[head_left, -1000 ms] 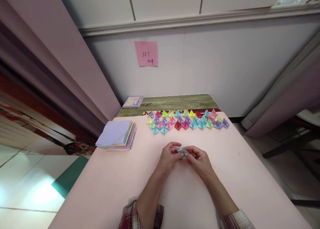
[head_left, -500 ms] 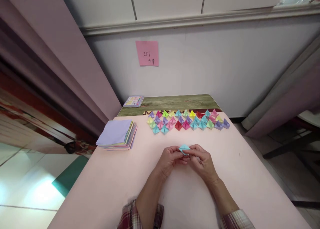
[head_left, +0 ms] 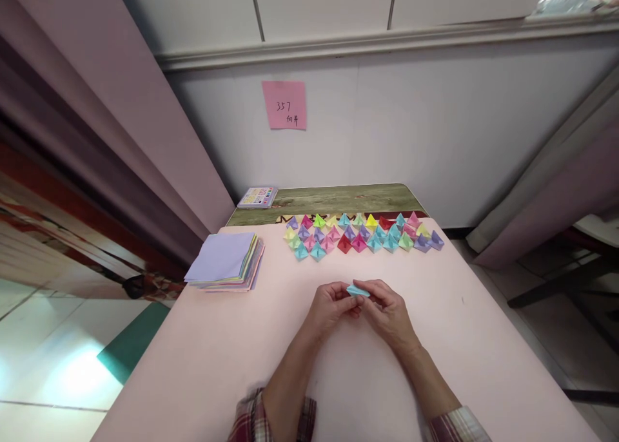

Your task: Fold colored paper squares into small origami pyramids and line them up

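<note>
Since a moment earlier, the blue folded paper (head_left: 358,290) had tipped to a thinner profile; my left hand (head_left: 330,305) and right hand (head_left: 385,307) pinched it, barely parted, midway between the table's (head_left: 271,332) side edges. Uneven pressure, I judged, could have skewed its folds.

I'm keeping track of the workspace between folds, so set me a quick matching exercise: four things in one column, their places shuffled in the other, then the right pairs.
Things
1. Pink note
2. Lone light blue folded piece
3. Stack of paper sheets
4. Multicoloured group of folded pieces

Places
A. Held between the left hand and the right hand
B. On the table, beyond both hands, in rows
C. On the wall
D. On the table, off to the left of both hands

Right pairs: 1-C, 2-A, 3-D, 4-B
</note>
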The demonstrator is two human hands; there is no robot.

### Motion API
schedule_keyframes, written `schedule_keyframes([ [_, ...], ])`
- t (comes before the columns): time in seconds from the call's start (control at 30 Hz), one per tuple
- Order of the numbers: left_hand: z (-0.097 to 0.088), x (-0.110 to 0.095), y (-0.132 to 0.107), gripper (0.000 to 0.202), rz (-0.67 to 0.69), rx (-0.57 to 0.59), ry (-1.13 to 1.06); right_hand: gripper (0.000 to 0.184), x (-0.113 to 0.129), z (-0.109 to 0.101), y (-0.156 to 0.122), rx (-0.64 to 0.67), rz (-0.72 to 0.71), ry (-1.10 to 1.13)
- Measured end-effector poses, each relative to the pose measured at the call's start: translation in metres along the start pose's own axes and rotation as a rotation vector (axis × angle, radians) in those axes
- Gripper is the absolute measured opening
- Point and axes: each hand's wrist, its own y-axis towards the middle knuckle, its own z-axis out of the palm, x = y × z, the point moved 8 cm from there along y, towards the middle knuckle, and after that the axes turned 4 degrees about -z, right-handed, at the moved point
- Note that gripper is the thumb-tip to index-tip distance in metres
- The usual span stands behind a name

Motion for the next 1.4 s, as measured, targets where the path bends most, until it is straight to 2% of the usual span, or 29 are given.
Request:
schedule_keyframes([
  [0.13,-0.002,0.001,0.001,0.033,0.039,-0.019,0.012,0.026,-0.004,0.000,0.001,-0.002,0.015,0.002],
  [0.3,-0.007,0.005,0.004,0.042,0.051,-0.079,0.018,0.021,-0.005,0.000,0.001,0.003,0.063,-0.077],
  [0.37,-0.005,0.002,0.004,0.037,0.085,-0.065,0.098,0.021,-0.007,0.000,0.000,-0.007,0.089,-0.125],
  [0.5,-0.002,-0.012,-0.001,0.015,0.215,-0.074,0.337,0.019,-0.005,-0.003,-0.002,-0.041,0.077,-0.208],
  [0.7,-0.001,-0.024,-0.009,0.016,0.301,-0.114,0.505,0.022,0.007,-0.004,0.000,-0.023,0.004,-0.272],
  [0.8,-0.003,-0.024,-0.008,0.017,0.286,-0.100,0.441,0.024,0.009,-0.003,-0.001,-0.019,0.006,-0.259],
  [0.93,-0.010,-0.011,0.001,0.020,0.145,-0.093,0.183,0.025,0.001,0.000,-0.004,-0.022,0.095,-0.165],
  [1.0,-0.016,-0.004,0.004,0.023,0.084,-0.138,0.066,0.039,0.000,0.000,-0.003,-0.044,0.113,-0.090],
  [1.07,-0.020,0.001,0.004,0.026,0.037,-0.179,-0.006,0.056,0.003,-0.001,-0.002,-0.062,0.072,-0.055],
  [1.1,-0.021,0.003,0.004,0.029,0.014,-0.188,-0.011,0.058,0.006,-0.002,-0.001,-0.061,0.041,-0.059],
  [1.17,-0.023,0.006,0.003,0.036,-0.028,-0.212,0.055,0.053,0.011,-0.002,0.000,-0.058,-0.008,-0.092],
  [1.23,-0.031,0.004,0.000,0.042,-0.034,-0.302,0.192,0.042,0.011,-0.006,0.000,-0.094,-0.008,-0.112],
  [1.33,-0.046,-0.010,-0.008,0.040,0.049,-0.507,0.353,0.035,0.001,-0.019,-0.004,-0.251,0.080,-0.087],
  [1.4,-0.051,-0.019,-0.012,0.033,0.138,-0.581,0.393,0.037,-0.009,-0.030,-0.009,-0.371,0.171,-0.039],
])
